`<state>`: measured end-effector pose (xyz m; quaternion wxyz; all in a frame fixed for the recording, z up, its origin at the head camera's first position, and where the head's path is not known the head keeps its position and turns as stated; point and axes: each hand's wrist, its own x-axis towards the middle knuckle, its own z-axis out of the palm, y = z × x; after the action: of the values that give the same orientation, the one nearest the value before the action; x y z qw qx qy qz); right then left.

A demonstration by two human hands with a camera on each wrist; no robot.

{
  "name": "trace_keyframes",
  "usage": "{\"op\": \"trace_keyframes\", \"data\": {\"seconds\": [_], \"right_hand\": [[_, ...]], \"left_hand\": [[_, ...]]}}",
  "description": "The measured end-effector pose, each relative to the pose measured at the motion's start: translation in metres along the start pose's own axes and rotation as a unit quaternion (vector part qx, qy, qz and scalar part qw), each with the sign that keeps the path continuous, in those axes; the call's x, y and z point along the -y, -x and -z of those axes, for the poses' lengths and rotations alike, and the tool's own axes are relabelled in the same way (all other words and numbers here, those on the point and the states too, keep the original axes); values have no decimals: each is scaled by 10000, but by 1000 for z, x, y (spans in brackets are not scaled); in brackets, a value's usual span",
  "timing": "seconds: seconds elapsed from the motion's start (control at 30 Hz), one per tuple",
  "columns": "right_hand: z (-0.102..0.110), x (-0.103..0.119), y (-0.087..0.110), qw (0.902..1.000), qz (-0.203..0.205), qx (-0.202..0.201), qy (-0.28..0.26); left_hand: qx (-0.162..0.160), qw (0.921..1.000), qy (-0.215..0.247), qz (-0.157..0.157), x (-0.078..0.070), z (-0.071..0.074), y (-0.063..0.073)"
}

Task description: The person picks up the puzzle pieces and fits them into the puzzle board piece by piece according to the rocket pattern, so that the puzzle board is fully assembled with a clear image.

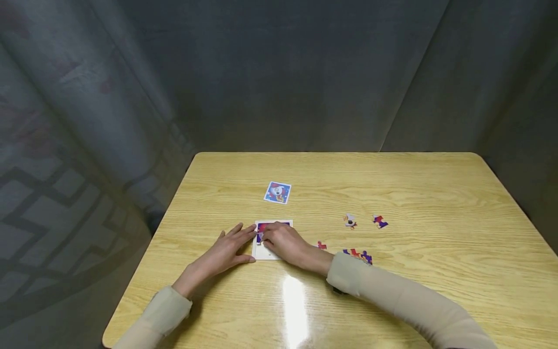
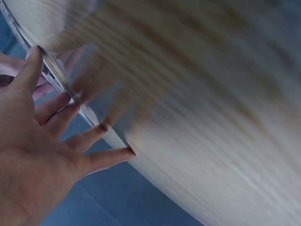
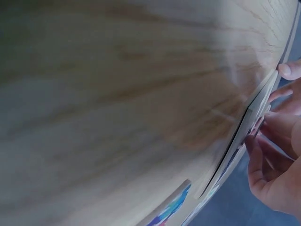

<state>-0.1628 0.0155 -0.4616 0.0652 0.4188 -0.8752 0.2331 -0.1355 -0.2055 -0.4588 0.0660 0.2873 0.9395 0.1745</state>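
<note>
A square puzzle tray (image 1: 264, 253) with a white border lies on the table in front of me, purple and red pieces filling its upper part. My left hand (image 1: 228, 250) rests at the tray's left side, fingers spread and fairly straight, thumb near the lower left corner. Over the tray, my right hand (image 1: 286, 244) has its fingers curled and covers much of the right half. In the right wrist view, its thumb and fingers pinch a small puzzle piece (image 3: 257, 125) at the tray's surface; the picture on that piece is mostly hidden.
A picture card (image 1: 277, 192) with a white-faced character lies beyond the tray. To the right are loose pieces: a white one (image 1: 350, 221), a red and purple one (image 1: 380, 221), a red one (image 1: 321, 245), and several purple and red ones (image 1: 366, 257) beside my right sleeve.
</note>
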Motion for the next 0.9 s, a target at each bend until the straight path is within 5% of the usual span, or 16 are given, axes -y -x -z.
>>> {"op": "trace_keyframes", "data": {"seconds": [0.4, 0.9], "right_hand": [[-3, 2, -3, 9993, 62, -64, 351], [-4, 6, -3, 9826, 634, 118, 1740]], "left_hand": [[-7, 10000, -35, -23, -1, 0, 0], [-42, 10000, 43, -29, -1, 1, 0]]}}
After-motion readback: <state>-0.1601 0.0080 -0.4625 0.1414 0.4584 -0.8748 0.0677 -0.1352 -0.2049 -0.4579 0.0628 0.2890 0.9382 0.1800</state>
